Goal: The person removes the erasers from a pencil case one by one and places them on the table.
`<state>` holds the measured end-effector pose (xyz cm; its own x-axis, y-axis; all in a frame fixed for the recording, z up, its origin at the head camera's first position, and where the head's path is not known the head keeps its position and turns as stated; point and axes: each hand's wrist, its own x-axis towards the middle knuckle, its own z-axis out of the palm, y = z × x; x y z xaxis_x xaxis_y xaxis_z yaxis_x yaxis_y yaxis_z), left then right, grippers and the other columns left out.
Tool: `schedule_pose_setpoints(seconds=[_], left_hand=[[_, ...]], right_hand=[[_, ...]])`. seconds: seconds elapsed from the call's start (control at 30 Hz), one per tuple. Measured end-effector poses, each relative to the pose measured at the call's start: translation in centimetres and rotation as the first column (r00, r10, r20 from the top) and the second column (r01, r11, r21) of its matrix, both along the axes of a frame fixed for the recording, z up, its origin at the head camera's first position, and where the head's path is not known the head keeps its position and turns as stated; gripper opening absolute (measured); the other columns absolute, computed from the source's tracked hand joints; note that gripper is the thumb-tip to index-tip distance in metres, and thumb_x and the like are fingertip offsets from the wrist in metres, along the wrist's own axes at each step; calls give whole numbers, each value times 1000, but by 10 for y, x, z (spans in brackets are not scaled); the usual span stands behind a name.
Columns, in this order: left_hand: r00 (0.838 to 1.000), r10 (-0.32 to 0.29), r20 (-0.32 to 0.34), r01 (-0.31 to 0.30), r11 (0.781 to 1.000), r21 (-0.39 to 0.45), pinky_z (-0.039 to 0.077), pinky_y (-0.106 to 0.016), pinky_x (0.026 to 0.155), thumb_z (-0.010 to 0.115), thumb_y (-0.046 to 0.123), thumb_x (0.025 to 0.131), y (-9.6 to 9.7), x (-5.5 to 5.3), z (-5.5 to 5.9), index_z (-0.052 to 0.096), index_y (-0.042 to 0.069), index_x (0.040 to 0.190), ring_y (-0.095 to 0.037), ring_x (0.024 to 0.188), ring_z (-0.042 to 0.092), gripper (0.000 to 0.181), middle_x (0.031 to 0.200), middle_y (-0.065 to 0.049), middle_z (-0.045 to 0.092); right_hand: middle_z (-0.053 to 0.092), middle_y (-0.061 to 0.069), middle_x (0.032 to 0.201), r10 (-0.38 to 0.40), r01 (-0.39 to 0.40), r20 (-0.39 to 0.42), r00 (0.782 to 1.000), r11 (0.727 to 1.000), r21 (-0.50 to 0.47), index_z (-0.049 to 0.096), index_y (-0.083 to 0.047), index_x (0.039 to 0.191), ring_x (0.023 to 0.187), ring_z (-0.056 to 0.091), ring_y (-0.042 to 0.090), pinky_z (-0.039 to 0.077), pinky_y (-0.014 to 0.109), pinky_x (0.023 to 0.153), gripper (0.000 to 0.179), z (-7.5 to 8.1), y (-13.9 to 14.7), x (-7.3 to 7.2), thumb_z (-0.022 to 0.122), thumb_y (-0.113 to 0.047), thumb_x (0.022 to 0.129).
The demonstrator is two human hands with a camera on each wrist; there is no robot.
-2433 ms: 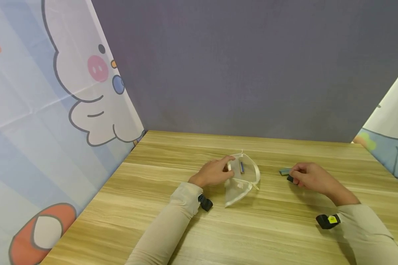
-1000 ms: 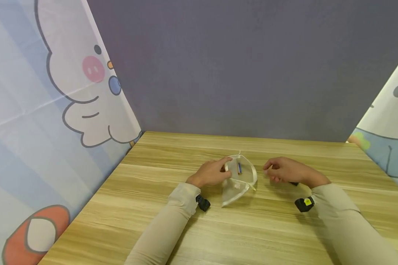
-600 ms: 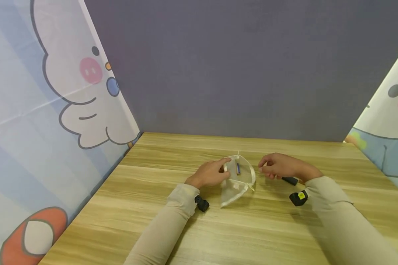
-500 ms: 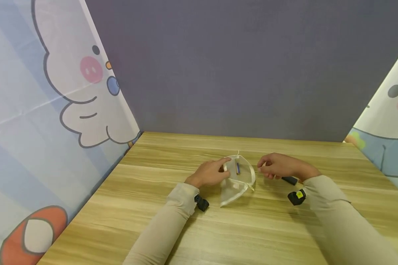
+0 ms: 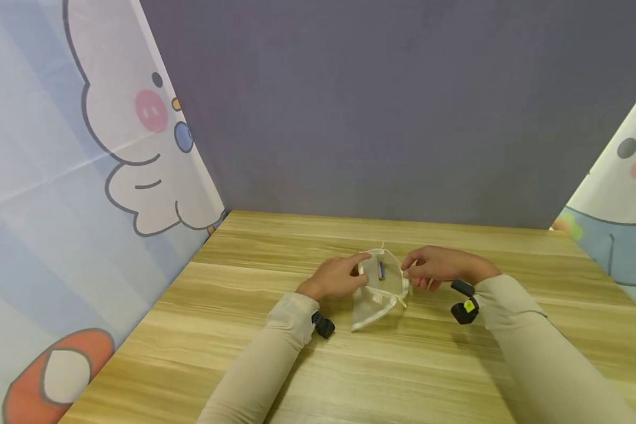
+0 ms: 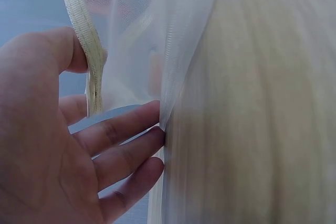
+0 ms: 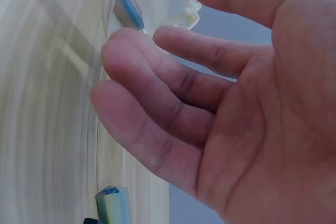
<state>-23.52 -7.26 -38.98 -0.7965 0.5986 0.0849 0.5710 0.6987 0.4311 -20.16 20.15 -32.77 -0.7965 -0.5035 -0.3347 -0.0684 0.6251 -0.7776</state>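
Note:
A white mesh drawstring bag (image 5: 373,309) stands with its mouth spread wide. My left hand (image 5: 336,277) pinches the bag's left rim between thumb and index finger; the left wrist view shows the other fingers stretched along the mesh. My right hand (image 5: 439,265) is at the right rim, fingers gently curved. In the right wrist view its thumb and index finger stand apart near the cord. Inside the bag are a slim blue block (image 5: 381,270) with an orange edge and a small pale piece (image 5: 377,298).
A black bar (image 5: 462,287) lies on the wooden table (image 5: 275,235) by my right wrist. The right wrist view shows a teal-green block (image 7: 113,205) below my right hand. A grey panel (image 5: 360,118) closes off the back, with printed cloth (image 5: 58,176) at the left.
My right hand has moved left from beside the black and green pieces to the bag's right rim. My left hand keeps its hold on the left rim.

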Motion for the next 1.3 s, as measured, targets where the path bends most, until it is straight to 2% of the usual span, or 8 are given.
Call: schedule_pose_setpoints(seconds=[0.17,0.47,0.9,1.1,1.3], left_hand=[[1000,3,-3,-3,1000,-2,45,-30,69,49,41,94,2,-1,0,43,33,154,-10,76,57,61,93,12,63],[1000,19,11,-19,1000,8,44,-31,70,49,42,93,4,-2,-2,43,33,153,-11,74,55,61,92,11,62],[999,33,21,-33,999,16,44,-31,67,50,43,92,9,-4,2,42,35,154,-12,71,54,62,93,9,63],[999,26,32,-27,999,30,42,-30,65,50,41,92,9,-5,3,42,34,154,-11,68,52,63,89,9,62],[999,14,36,-15,999,32,42,-31,63,49,38,93,9,-6,4,40,34,155,-11,67,52,62,84,9,60]], right_hand=[[64,15,90,5,-4,-39,999,1000,29,56,7,127,79,64,26,54,43,70,39,1,-3,-5,59,-22,100],[65,13,87,23,-19,-79,997,999,51,59,7,124,77,64,25,54,40,68,35,-3,-12,-13,59,-19,100],[63,10,80,35,-23,-132,991,996,91,62,6,118,70,62,22,52,36,62,29,-5,-17,-26,58,-17,100],[64,9,75,45,-28,-172,984,995,100,64,5,113,68,64,22,53,37,61,26,-8,-20,-33,60,-15,98],[65,9,73,41,-9,-199,979,987,160,65,3,114,64,63,21,49,32,56,25,-11,-25,-36,61,-14,96]])
